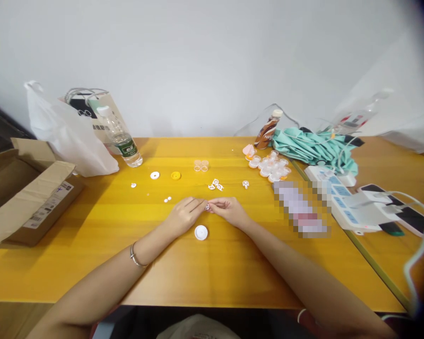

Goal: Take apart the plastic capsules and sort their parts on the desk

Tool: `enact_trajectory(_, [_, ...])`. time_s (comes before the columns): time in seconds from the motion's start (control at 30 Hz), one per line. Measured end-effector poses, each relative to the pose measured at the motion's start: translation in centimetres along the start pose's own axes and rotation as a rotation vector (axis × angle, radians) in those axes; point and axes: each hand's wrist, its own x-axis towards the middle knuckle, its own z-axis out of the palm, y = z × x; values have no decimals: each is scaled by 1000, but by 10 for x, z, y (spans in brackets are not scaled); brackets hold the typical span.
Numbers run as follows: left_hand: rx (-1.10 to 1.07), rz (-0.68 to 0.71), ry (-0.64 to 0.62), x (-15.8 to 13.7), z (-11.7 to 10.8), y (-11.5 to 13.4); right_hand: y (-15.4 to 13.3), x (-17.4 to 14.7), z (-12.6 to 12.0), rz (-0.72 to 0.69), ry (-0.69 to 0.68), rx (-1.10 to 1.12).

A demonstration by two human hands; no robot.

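My left hand point(188, 214) and my right hand point(230, 210) meet over the middle of the table. Between their fingertips they pinch a small white plastic piece point(207, 206) with openings in it; its finer shape is partly hidden by the fingers. Just below the hands lies a round white cap-like disc point(201, 232). Beyond them sit a few similar white openwork pieces point(216, 184), with another openwork piece point(246, 184) off to the right. Two tiny white bits point(167, 199) rest left of my left hand. Farther back are a white ring point(154, 175) and a yellow disc point(175, 175).
Clear round containers point(201, 165) stand at the back, and a cluster of clear and orange ones point(270, 165) at right. An open cardboard box point(53, 207) and a water bottle point(127, 148) stand left. At right are a brown bottle point(267, 131), teal fabric point(304, 146) and power strip point(342, 202).
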Motion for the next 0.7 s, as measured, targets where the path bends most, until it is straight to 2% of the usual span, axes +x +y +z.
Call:
enact_trajectory(0.17, [42,28,-52,1,-3,3,-4,-3,5,-7,63,-64])
enact_trajectory(0.37, [50,41,-1,-2,0,3,-6,-4,11,-30,129,-72])
enact_trajectory(0.7, [24,17,-23,-1,2,2,-2,-2,15,-20,205,-106])
